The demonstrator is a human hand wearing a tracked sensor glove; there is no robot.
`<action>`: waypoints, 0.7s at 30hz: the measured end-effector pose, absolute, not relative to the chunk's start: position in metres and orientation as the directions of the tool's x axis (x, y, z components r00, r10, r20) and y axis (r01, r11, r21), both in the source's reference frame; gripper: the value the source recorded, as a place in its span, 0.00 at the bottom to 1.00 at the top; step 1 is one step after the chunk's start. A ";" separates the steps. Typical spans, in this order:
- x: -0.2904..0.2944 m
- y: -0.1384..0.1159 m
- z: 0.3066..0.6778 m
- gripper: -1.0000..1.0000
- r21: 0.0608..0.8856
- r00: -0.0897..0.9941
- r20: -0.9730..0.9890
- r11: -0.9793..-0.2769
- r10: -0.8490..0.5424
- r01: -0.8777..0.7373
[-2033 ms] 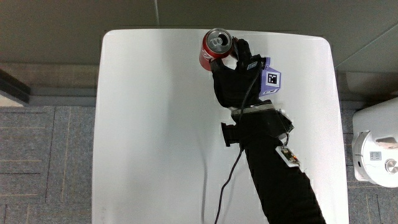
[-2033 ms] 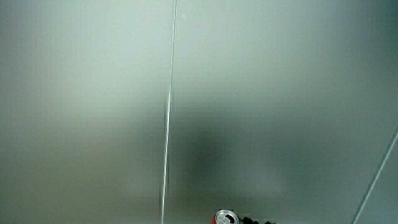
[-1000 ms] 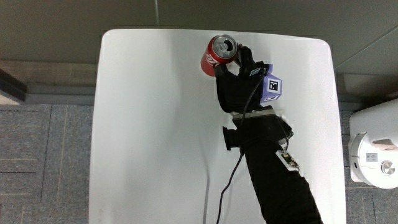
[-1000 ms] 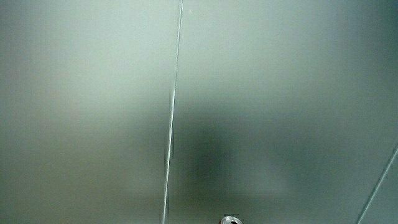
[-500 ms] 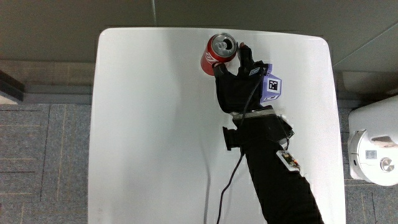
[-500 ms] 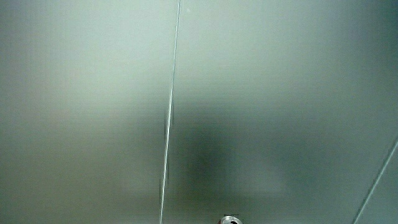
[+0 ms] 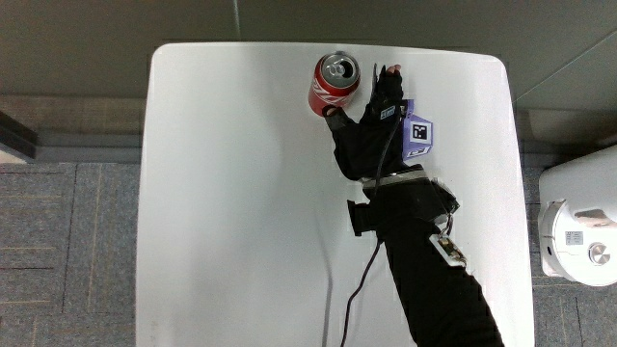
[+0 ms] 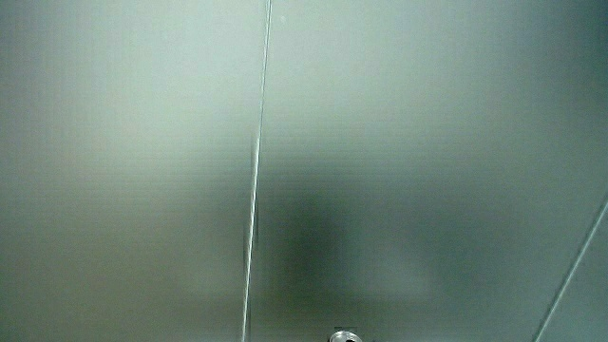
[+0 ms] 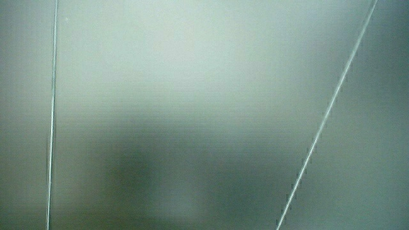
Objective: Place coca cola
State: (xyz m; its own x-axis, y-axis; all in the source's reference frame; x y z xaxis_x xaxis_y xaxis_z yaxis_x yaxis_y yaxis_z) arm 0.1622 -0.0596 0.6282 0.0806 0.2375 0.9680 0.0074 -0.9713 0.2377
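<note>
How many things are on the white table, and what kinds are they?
Going by the main view; the side views show almost only a pale wall.
Red cola can, standing upright near the table's edge: 1
Gloved hand beside the can, fingers spread: 1
Patterned cube on the hand's back: 1
Total: 3

Hand (image 7: 371, 130) flat, fingers (image 7: 384, 85) extended, relaxed, forearm (image 7: 424, 275) toward person.

White table (image 7: 241, 193), grey carpet (image 7: 67, 251)
</note>
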 end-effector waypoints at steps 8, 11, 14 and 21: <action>0.161 -0.060 0.620 0.00 0.273 0.155 0.951 -0.962 0.267 -0.020; 0.163 -0.059 0.617 0.00 0.286 0.228 0.935 -0.958 0.273 -0.026; 0.164 -0.056 0.604 0.00 0.309 0.355 0.893 -0.951 0.277 -0.035; 0.163 -0.052 0.591 0.00 0.335 0.615 0.756 -0.939 0.222 -0.073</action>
